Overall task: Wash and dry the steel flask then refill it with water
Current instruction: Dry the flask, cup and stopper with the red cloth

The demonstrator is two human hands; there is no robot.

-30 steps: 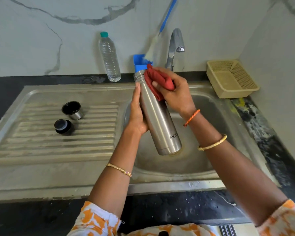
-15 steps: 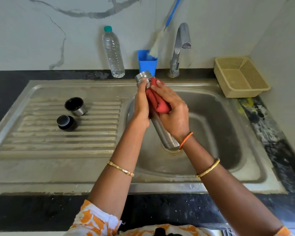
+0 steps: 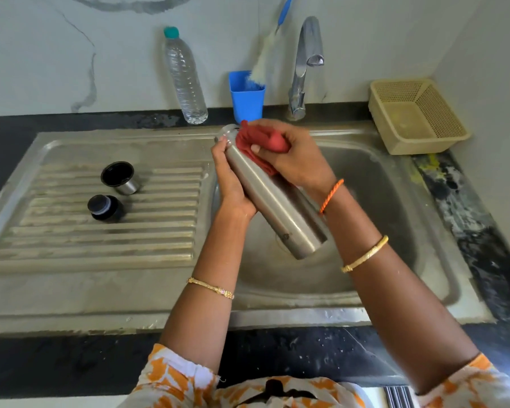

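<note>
R hand [image 3: 299, 163] clenched round a crumpled red cloth [image 3: 262, 141], pressing it on the upper part of the steel flask [image 3: 273, 201], near the neck; L hand [image 3: 230, 178] grips the flask from its left side, fingers wrapped behind, thumb along the body. Flask: brushed stainless cylinder, smooth, tapering to an open mouth; held tilted, mouth up and away, base down toward the person, over the sink bowl [image 3: 395, 231], clear of the bowl floor. Bowl: dull steel, rounded corners, open room all round the flask. To the L of the hands, ribbed steel drainboard [image 3: 71, 245] w/ a small steel cup [image 3: 121, 178], black inside, and a black stopper [image 3: 103, 207] just beside it; both well apart from the hands. Beyond the hands: blue plastic cup [image 3: 246, 101] w/ a brush [image 3: 262, 63] in it, chrome tap [image 3: 304, 63], clear ribbed plastic bottle [image 3: 186, 81] w/ teal cap. To the R, beige perforated basket [image 3: 415, 119] on the black speckled counter [image 3: 468, 216], in the corner by the wall.
</note>
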